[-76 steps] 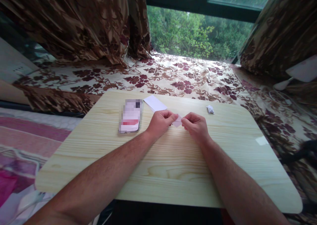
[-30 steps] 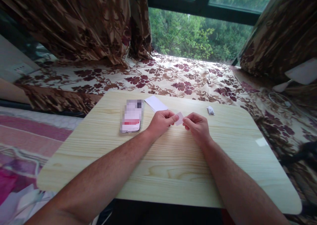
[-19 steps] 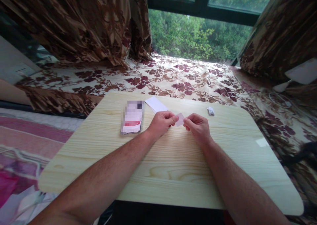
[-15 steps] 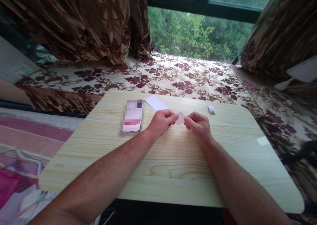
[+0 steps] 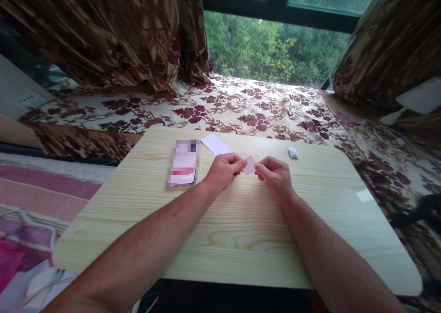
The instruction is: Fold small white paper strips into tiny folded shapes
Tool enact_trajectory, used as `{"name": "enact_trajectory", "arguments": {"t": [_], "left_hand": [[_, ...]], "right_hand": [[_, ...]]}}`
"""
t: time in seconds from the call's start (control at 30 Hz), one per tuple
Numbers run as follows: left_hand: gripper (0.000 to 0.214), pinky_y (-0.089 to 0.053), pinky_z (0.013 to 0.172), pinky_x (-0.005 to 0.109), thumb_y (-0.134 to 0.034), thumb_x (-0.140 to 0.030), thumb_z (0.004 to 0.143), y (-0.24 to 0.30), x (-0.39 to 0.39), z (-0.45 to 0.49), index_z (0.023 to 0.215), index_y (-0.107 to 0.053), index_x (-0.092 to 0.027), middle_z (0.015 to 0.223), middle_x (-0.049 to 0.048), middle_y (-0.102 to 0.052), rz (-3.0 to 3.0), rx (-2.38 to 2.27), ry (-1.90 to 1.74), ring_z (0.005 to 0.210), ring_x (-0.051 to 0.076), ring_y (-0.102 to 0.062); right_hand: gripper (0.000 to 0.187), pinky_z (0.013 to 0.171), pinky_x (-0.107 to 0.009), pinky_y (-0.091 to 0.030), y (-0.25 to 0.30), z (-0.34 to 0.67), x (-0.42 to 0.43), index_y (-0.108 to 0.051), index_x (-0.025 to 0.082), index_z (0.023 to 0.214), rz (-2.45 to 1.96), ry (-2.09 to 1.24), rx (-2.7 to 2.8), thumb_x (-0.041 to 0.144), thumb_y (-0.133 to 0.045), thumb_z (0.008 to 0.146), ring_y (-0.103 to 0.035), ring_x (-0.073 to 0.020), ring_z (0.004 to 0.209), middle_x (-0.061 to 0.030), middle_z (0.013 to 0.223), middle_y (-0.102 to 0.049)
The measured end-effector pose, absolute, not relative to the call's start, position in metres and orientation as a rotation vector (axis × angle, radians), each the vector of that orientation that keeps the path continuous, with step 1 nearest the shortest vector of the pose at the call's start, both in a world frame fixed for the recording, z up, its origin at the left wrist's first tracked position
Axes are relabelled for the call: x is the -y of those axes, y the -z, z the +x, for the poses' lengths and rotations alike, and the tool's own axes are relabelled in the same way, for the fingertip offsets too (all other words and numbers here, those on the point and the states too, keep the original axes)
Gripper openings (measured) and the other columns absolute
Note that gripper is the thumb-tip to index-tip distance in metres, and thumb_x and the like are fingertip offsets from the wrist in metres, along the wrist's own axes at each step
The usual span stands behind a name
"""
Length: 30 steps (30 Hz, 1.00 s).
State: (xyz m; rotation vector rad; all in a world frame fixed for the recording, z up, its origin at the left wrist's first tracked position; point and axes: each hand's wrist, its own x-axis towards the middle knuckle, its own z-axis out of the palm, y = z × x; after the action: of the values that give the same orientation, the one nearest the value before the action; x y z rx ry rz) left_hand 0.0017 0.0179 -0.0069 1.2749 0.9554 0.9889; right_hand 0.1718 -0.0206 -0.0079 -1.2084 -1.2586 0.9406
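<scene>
A small pale square of paper is held up between my two hands, turned so that a corner points toward me. My left hand pinches its left corner between thumb and fingers. At the opposite corner, my right hand grips with thumb and forefinger, its other fingers curled. Just beyond my left hand lies a larger white paper sheet or stack on the wooden table. A small folded white paper piece sits past my right hand.
Left of my hands, a phone, partly pixelated, lies on the table. Near the right edge is a flat white patch. Beyond the table stretches a floral-covered window seat with brown curtains. A pink striped bed cover is at left.
The view has shifted slightly. Both hands keep their pinch on the small paper square, with hardly any visible movement.
</scene>
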Motion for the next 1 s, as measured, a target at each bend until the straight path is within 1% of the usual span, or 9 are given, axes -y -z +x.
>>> {"name": "enact_trajectory", "arguments": {"t": [0.3, 0.43, 0.57, 0.7, 0.8, 0.93, 1.0], "left_hand": [[0.029, -0.032, 0.051, 0.024, -0.071, -0.042, 0.075, 0.0088, -0.0165, 0.0013, 0.066, -0.064, -0.015, 0.055, -0.0009, -0.056, 1.306, -0.968, -0.985, 0.051, 0.009, -0.046], [0.033, -0.03, 0.05, 0.024, -0.07, -0.046, 0.077, 0.0038, -0.0143, 0.0005, 0.071, -0.069, -0.014, 0.056, -0.0007, -0.058, 1.377, -0.984, -0.941, 0.05, 0.008, -0.043], [0.033, -0.029, 0.049, 0.024, -0.072, -0.047, 0.074, -0.0001, -0.0134, 0.001, 0.072, -0.071, -0.014, 0.055, -0.0013, -0.057, 1.39, -1.002, -0.94, 0.049, 0.008, -0.04], [0.032, -0.031, 0.051, 0.024, -0.074, -0.045, 0.072, 0.0023, -0.015, 0.002, 0.068, -0.07, -0.014, 0.057, -0.0004, -0.059, 1.378, -0.985, -0.964, 0.052, 0.009, -0.044], [0.03, -0.032, 0.052, 0.023, -0.075, -0.043, 0.072, 0.0059, -0.0167, 0.0025, 0.071, -0.071, -0.014, 0.059, 0.0001, -0.06, 1.349, -0.982, -0.97, 0.054, 0.009, -0.045], [0.029, -0.034, 0.054, 0.024, -0.072, -0.042, 0.075, 0.0061, -0.0167, 0.0023, 0.07, -0.071, -0.013, 0.059, -0.0004, -0.059, 1.368, -0.977, -0.974, 0.055, 0.009, -0.045], [0.029, -0.038, 0.058, 0.024, -0.071, -0.042, 0.076, 0.0038, -0.0154, 0.002, 0.071, -0.072, -0.013, 0.061, 0.0005, -0.061, 1.409, -0.965, -0.978, 0.059, 0.01, -0.049]], "right_hand": [[0.017, 0.046, -0.023, -0.036, 0.0094, 0.1728, 0.0198, -0.063, 0.018, 0.064, -1.208, -0.96, 1.258, 0.027, -0.067, 0.077, -0.048, -0.0094, 0.045, 0.0009, 0.054, -0.062], [0.016, 0.046, -0.023, -0.035, 0.0089, 0.1736, 0.0198, -0.062, 0.018, 0.063, -1.189, -0.975, 1.266, 0.025, -0.067, 0.077, -0.048, -0.0093, 0.045, 0.0014, 0.054, -0.062], [0.017, 0.046, -0.023, -0.035, 0.0091, 0.1732, 0.0201, -0.061, 0.018, 0.063, -1.194, -1.001, 1.281, 0.025, -0.067, 0.076, -0.047, -0.0093, 0.045, 0.0022, 0.052, -0.06], [0.016, 0.046, -0.023, -0.035, 0.0091, 0.1723, 0.0204, -0.062, 0.018, 0.062, -1.196, -1.002, 1.288, 0.025, -0.067, 0.076, -0.047, -0.0093, 0.046, 0.0023, 0.052, -0.06], [0.016, 0.046, -0.023, -0.034, 0.0083, 0.172, 0.0208, -0.061, 0.017, 0.062, -1.198, -0.995, 1.289, 0.024, -0.066, 0.076, -0.047, -0.0092, 0.045, 0.0023, 0.052, -0.059], [0.016, 0.045, -0.023, -0.033, 0.0076, 0.1719, 0.0208, -0.061, 0.017, 0.061, -1.198, -0.998, 1.296, 0.023, -0.066, 0.075, -0.046, -0.0089, 0.045, 0.0028, 0.05, -0.058], [0.016, 0.045, -0.023, -0.033, 0.0077, 0.1714, 0.0207, -0.061, 0.017, 0.061, -1.19, -1.023, 1.307, 0.023, -0.066, 0.075, -0.045, -0.0089, 0.045, 0.003, 0.05, -0.057]]}}
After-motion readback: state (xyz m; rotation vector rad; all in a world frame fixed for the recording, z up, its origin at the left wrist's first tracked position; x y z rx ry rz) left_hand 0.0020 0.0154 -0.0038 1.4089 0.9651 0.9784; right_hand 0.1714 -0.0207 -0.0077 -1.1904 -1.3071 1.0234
